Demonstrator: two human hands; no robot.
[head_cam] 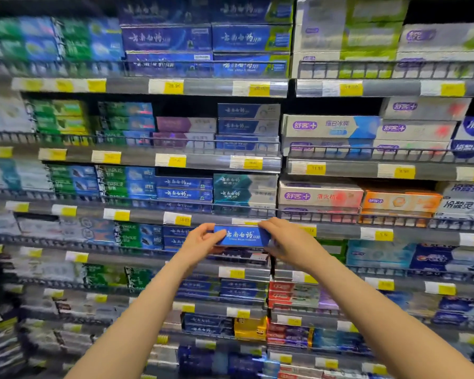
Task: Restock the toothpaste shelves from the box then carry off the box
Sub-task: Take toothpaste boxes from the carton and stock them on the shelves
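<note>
A blue toothpaste carton (242, 236) with white lettering is held level in front of the shelves, at mid-height. My left hand (200, 242) grips its left end and my right hand (286, 242) grips its right end. It hangs just before a shelf edge (148, 216) with yellow price tags, next to matching blue cartons (175, 236) stacked on the shelf behind. The supply box is out of view.
Toothpaste shelves fill the whole view, several rows high, with wire front rails (192, 144). Green cartons (58, 119) stand at the left, white and purple cartons (329, 127) and an orange carton (400, 201) at the right. The left side is blurred.
</note>
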